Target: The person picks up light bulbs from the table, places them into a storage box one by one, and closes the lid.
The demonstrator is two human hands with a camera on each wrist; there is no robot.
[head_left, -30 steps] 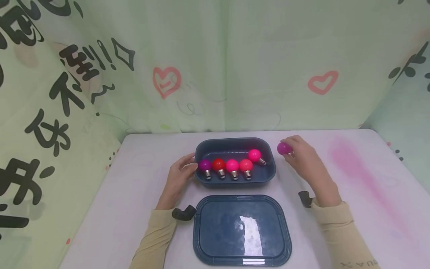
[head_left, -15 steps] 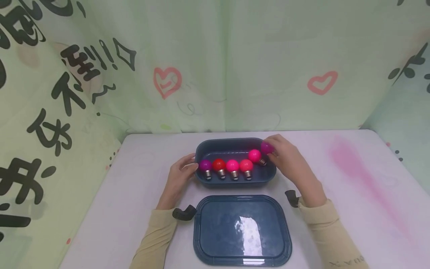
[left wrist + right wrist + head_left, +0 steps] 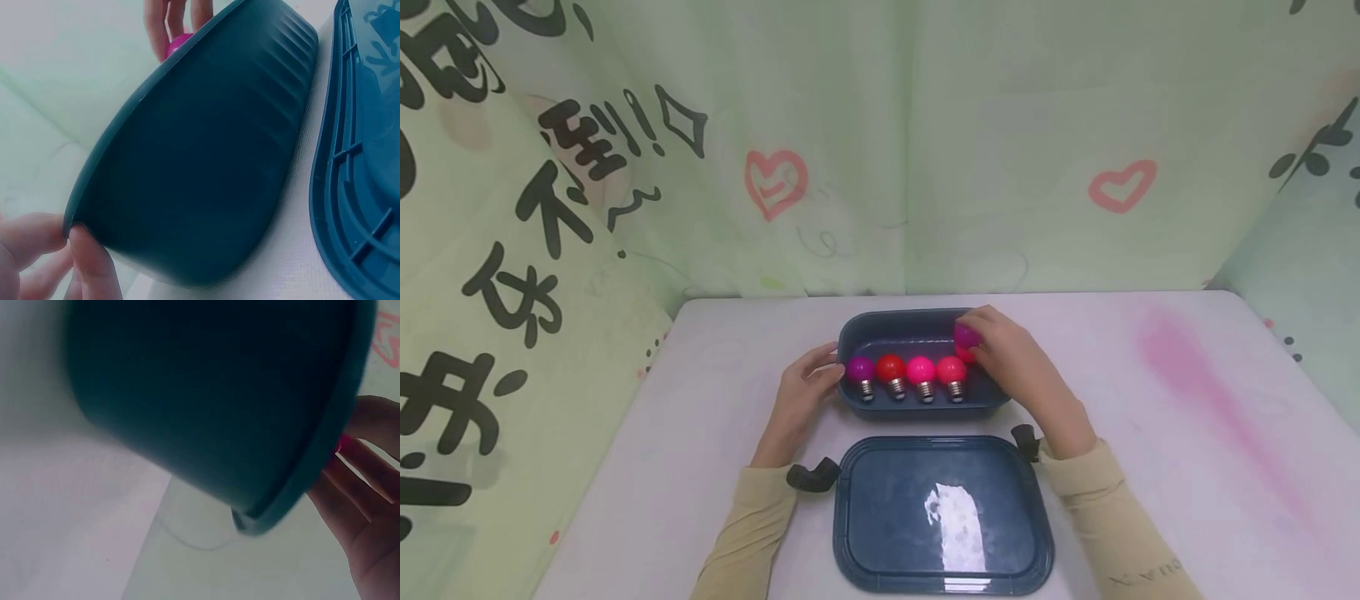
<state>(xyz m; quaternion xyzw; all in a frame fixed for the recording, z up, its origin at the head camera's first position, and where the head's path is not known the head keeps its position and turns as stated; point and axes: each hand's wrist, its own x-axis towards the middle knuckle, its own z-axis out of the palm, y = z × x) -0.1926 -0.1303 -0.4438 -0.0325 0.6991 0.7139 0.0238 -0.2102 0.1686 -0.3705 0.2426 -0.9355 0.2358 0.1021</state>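
Inside a dark blue plastic container [image 3: 895, 323], a purple light bulb [image 3: 861, 369], a red bulb [image 3: 891, 367], a pink bulb [image 3: 921, 370] and a coral-pink bulb [image 3: 951, 369] lie in a row, metal bases toward me. My left hand [image 3: 801, 396] pinches the container's left rim, as the left wrist view shows around the rim [image 3: 70, 219]. Over the right end, my right hand [image 3: 1011, 354] holds another purple bulb [image 3: 966, 336] by its side. Below it, a further pink bulb [image 3: 964, 356] is mostly hidden by that hand.
A dark blue lid [image 3: 943, 508] lies flat on the white table [image 3: 1150, 400] just in front of the container. Green cloth [image 3: 1000, 100] with hearts and writing hangs behind and at the sides. A black strap piece [image 3: 1025, 442] hangs from the right wrist.
My right hand has carried the purple bulb leftward, from beside the container to over its right end. The left hand keeps its place on the rim.
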